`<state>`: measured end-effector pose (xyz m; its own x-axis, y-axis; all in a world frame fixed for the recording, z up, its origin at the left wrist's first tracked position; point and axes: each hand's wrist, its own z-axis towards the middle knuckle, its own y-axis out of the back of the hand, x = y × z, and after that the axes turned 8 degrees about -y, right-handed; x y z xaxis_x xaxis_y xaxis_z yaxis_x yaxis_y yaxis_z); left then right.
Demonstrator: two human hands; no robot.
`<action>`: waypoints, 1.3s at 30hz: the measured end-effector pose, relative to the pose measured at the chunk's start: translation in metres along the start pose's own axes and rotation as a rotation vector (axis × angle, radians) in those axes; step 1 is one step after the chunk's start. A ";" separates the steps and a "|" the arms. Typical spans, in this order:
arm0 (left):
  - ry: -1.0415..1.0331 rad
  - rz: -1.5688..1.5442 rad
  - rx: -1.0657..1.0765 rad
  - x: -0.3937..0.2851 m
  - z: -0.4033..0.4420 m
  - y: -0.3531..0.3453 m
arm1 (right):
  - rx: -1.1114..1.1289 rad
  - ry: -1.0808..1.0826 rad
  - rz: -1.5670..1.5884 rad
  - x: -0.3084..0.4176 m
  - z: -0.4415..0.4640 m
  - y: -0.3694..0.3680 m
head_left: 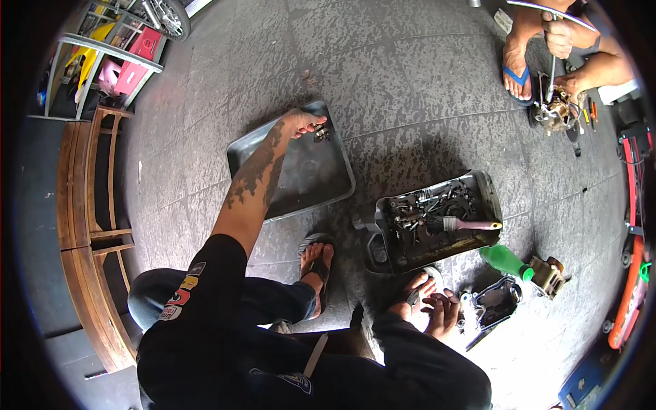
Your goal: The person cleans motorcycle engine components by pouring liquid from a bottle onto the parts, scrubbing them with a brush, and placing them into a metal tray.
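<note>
My left hand (301, 123) reaches over the far right corner of a shallow grey tray (301, 174). Its fingers are curled together above a few small metal parts (322, 133); whatever lies between the fingertips is hidden. Dark grease smears cover the forearm. My right hand (443, 314) rests low beside my right foot, its fingers loosely bent and slightly apart, with nothing visible in them. Just right of it lies a metal engine cover (492, 304) with a dark inside.
A black container (384, 254) holds several metal parts and a paintbrush (471, 224). Beside it are a green bottle (504, 261) and a metal block (547, 277). At upper right, another person's hand (557, 37) grips a tool over an engine part (555, 116). A wooden bench (74, 184) stands left.
</note>
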<state>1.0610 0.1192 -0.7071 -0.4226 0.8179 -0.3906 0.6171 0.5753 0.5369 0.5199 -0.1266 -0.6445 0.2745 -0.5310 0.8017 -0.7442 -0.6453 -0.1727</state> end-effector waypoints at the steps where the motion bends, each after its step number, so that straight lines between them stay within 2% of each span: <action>1: 0.019 0.020 -0.036 -0.002 0.006 -0.001 | -0.010 -0.023 0.003 0.001 -0.001 0.000; 5: 0.017 -0.010 -0.074 -0.004 0.017 -0.004 | -0.028 -0.064 0.032 -0.002 -0.003 0.003; 8: -0.085 -0.275 -0.152 -0.003 -0.006 -0.010 | -0.046 -0.079 0.053 -0.002 -0.003 0.000; 14: -0.183 -0.343 -0.238 0.011 -0.018 -0.010 | -0.025 -0.091 0.098 -0.007 0.000 0.002; 18: -0.149 -0.294 -0.252 0.018 -0.011 -0.005 | -0.047 -0.087 0.118 -0.003 -0.001 -0.001; 20: -0.242 -0.308 -0.269 0.024 -0.014 -0.004 | -0.062 -0.068 0.107 -0.002 -0.003 -0.004; 22: -0.224 -0.190 -0.320 0.026 -0.011 -0.003 | -0.093 -0.073 0.099 -0.001 -0.004 -0.005; 25: -0.332 -0.121 -0.381 0.041 -0.001 0.003 | -0.105 -0.037 0.050 -0.009 -0.003 -0.002; 26: -0.288 0.123 -0.441 0.028 -0.010 0.003 | -0.115 -0.041 0.094 -0.005 -0.004 -0.005; 27: -0.575 0.183 -0.529 0.037 -0.001 0.007 | -0.098 -0.064 0.116 0.002 -0.005 -0.007; 29: -0.869 0.231 -0.600 0.028 -0.012 -0.006 | -0.133 -0.059 0.148 0.008 -0.004 -0.009; 31: -1.058 -0.026 -0.765 -0.024 -0.091 -0.041 | -0.197 0.013 0.113 0.001 0.003 -0.001; 32: -1.060 -0.027 -0.759 -0.041 -0.116 -0.058 | -0.289 0.107 0.057 0.001 0.010 0.000; 34: -1.232 -0.195 -0.571 -0.066 -0.158 -0.094 | -0.381 0.265 0.055 -0.003 0.031 0.004; 35: -1.247 -0.225 -0.493 -0.073 -0.178 -0.115 | -0.390 0.227 0.032 0.012 0.034 0.000; 36: -1.168 -0.213 -0.338 -0.075 -0.202 -0.135 | -0.375 0.227 0.052 0.018 0.038 -0.002; 37: -1.367 -0.141 -0.283 -0.080 -0.222 -0.158 | -0.358 0.232 0.073 0.022 0.042 -0.004; 39: -1.432 0.061 -0.063 -0.077 -0.242 -0.194 | -0.337 0.240 0.114 0.022 0.049 -0.006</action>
<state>0.8127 -0.0519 -0.6002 0.6468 0.1440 -0.7489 0.5635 0.5715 0.5965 0.5604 -0.1613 -0.6540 0.0585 -0.4200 0.9056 -0.9300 -0.3528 -0.1035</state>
